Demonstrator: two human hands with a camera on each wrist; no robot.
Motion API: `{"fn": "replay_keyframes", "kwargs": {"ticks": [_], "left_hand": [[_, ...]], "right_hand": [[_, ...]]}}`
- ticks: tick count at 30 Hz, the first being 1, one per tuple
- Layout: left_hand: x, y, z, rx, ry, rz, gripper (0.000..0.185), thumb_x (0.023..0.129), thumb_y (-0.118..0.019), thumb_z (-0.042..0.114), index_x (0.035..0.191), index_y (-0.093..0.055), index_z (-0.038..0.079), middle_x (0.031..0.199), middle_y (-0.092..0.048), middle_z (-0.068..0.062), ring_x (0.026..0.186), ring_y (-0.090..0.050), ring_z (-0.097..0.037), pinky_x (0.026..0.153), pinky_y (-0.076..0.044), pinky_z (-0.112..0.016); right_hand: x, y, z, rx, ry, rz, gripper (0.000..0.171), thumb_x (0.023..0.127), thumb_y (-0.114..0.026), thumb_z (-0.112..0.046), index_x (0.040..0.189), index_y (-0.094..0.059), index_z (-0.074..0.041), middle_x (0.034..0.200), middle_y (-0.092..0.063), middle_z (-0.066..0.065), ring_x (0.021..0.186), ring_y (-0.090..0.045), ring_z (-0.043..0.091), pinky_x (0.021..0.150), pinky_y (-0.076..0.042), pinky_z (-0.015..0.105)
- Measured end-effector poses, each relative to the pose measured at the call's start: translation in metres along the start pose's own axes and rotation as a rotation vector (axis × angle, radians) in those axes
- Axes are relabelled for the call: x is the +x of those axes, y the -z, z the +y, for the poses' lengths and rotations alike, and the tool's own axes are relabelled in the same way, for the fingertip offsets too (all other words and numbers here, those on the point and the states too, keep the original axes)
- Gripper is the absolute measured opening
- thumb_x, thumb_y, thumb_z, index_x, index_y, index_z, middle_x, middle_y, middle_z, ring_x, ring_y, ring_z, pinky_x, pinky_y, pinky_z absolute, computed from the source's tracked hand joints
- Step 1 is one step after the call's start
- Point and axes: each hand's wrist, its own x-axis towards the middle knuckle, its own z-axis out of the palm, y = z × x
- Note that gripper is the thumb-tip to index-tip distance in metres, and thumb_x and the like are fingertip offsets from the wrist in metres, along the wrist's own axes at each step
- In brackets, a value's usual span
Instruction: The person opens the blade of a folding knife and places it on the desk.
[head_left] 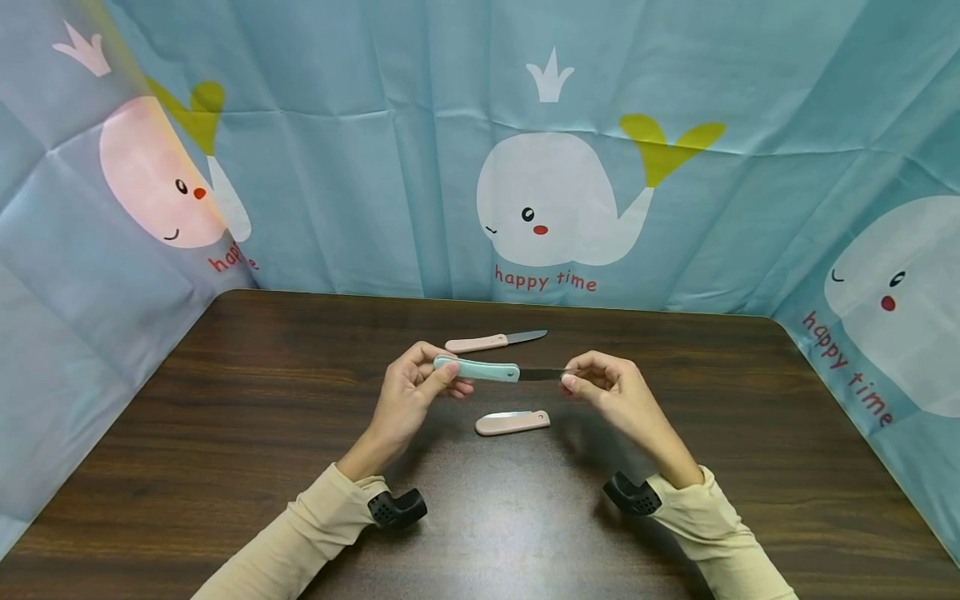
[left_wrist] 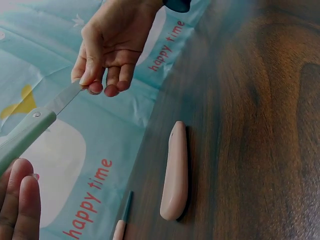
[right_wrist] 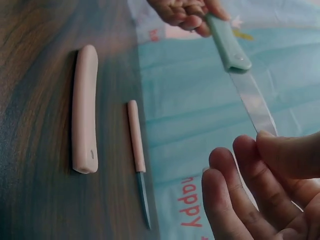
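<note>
A folding knife with a mint-green handle [head_left: 480, 370] is held up above the table, its blade [head_left: 542, 375] extended to the right. My left hand [head_left: 412, 392] grips the far end of the handle between thumb and fingers. The blade's tip is pinched between thumb and forefinger of my right hand [head_left: 611, 392]; in the right wrist view the blade [right_wrist: 254, 102] runs down to those fingertips. Below the held knife lies a pink folding knife [head_left: 512, 423], nearly folded, with a strip of blade showing along its top. Behind it, a second pink knife [head_left: 476, 342] lies opened out.
The dark wooden table [head_left: 187, 417] reaches back to a blue curtain [head_left: 337, 208] printed with whales. Black wrist cameras sit on both sleeves, one on the left wrist [head_left: 397, 508] and one on the right [head_left: 632, 494].
</note>
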Motion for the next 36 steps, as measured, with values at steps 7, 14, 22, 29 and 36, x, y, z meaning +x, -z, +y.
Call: {"fn": "replay_keyframes", "kwargs": {"ticks": [7,14,22,29,36], "left_hand": [[0.000,0.001,0.003,0.015,0.029,-0.003,0.010,0.099,-0.056,0.003,0.106,-0.053,-0.004,0.084,-0.076,-0.009,0.073,-0.073,-0.011,0.072,-0.059,-0.028],[0.002,0.007,0.004,0.190,0.101,-0.019,0.019,0.099,-0.059,0.007,0.111,-0.055,-0.008,0.096,-0.068,-0.036,0.075,-0.072,-0.012,0.073,-0.059,-0.030],[0.006,0.015,0.002,0.478,0.156,-0.022,0.016,0.097,-0.065,0.019,0.105,-0.068,0.006,0.083,-0.066,-0.024,0.068,-0.063,-0.036,0.061,-0.051,-0.028],[0.007,0.021,-0.002,0.598,0.195,-0.088,0.019,0.098,-0.062,0.020,0.112,-0.070,0.008,0.083,-0.065,-0.022,0.064,-0.058,-0.031,0.055,-0.044,-0.026],[0.010,0.024,-0.004,0.670,0.181,-0.134,0.018,0.098,-0.061,0.014,0.114,-0.063,0.006,0.096,-0.074,-0.016,0.063,-0.055,-0.018,0.059,-0.044,-0.026]], "right_hand": [[0.001,0.001,0.004,-0.056,-0.015,-0.012,0.012,0.093,-0.069,-0.014,0.098,-0.070,-0.004,0.086,-0.074,0.011,0.079,-0.072,0.020,0.071,-0.057,0.034],[0.000,0.001,0.007,-0.161,0.016,-0.005,0.014,0.090,-0.073,-0.019,0.099,-0.073,-0.007,0.088,-0.075,0.009,0.074,-0.065,0.009,0.065,-0.050,0.023],[0.001,0.002,0.012,-0.210,0.034,0.003,0.017,0.092,-0.071,-0.019,0.101,-0.074,-0.005,0.089,-0.074,0.010,0.071,-0.059,0.009,0.062,-0.046,0.021],[0.004,0.003,0.017,-0.198,0.012,-0.004,0.020,0.096,-0.066,-0.018,0.105,-0.072,-0.002,0.090,-0.073,0.018,0.081,-0.069,0.028,0.068,-0.052,0.023],[0.009,0.003,0.023,-0.150,-0.011,0.012,0.021,0.096,-0.067,-0.017,0.108,-0.071,-0.001,0.091,-0.072,0.019,0.082,-0.068,0.030,0.070,-0.052,0.023]]}}
